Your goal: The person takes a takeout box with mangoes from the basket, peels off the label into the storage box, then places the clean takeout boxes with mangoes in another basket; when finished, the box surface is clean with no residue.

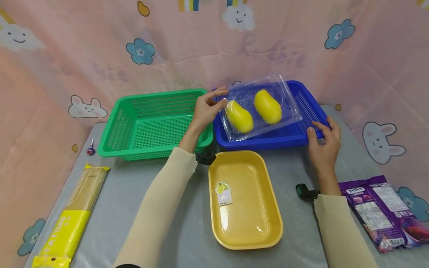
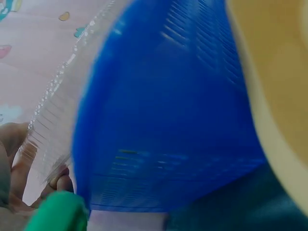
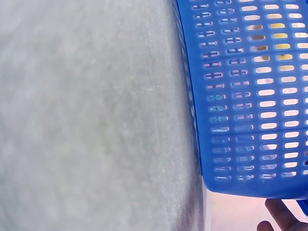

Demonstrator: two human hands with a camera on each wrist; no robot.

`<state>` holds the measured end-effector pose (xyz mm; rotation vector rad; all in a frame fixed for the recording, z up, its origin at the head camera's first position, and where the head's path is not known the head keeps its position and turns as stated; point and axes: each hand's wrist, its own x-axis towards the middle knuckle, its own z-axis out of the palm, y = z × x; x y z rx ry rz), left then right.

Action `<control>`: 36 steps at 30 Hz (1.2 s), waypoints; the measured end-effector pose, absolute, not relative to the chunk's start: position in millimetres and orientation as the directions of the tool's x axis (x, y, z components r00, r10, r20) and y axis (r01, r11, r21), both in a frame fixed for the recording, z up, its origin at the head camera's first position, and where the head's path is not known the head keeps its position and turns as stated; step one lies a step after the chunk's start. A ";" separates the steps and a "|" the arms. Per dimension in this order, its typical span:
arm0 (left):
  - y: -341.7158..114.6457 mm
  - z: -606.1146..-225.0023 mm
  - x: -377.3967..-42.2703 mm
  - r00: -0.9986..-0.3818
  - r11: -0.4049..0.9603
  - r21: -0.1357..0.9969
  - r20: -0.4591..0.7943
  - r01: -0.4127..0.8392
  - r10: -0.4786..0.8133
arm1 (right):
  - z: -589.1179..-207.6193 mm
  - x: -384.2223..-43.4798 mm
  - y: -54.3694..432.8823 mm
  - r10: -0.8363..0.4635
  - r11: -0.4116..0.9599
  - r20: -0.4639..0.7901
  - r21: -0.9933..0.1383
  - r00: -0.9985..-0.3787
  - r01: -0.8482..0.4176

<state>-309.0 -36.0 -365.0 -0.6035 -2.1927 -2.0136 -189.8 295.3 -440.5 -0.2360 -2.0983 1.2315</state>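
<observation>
My left hand [image 1: 207, 108] pinches the left edge of a clear plastic box [image 1: 244, 135], which lies tilted over the blue basket [image 1: 264, 144]. Two yellow mangoes [image 1: 268, 108] show through the box. In the left wrist view the ribbed side of the clear box [image 2: 57, 106] rises past the blue rim, with my fingers [image 2: 19, 178] at its lower corner. At the front right corner of the basket, my right hand [image 1: 324, 149] grips the rim. The right wrist view shows the slotted blue basket wall [image 3: 250, 101] and fingertips [image 3: 279, 211] at its edge.
A green basket [image 1: 155, 153] stands left of the blue one. Nearer lies a yellow tray [image 1: 248, 193] with a fruit sticker inside. A lollipop [image 1: 90, 150] and a yellow noodle pack [image 1: 72, 219] lie at the left, a purple bag [image 1: 385, 212] at the right.
</observation>
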 end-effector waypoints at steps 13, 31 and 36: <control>-37.4 -368.1 -312.0 -0.902 0.196 0.913 0.282 0.357 0.328 | -442.2 -189.1 294.9 0.454 0.550 0.496 -0.810 -0.740 -0.204; -30.2 -368.4 -316.5 -0.890 0.471 0.782 0.227 0.408 0.395 | -439.4 -188.3 290.2 0.476 0.546 0.491 -0.815 -0.730 -0.193; -33.0 -371.9 -318.3 -0.887 0.586 0.686 0.204 0.431 0.415 | -439.1 -188.3 289.2 0.477 0.540 0.483 -0.820 -0.735 -0.189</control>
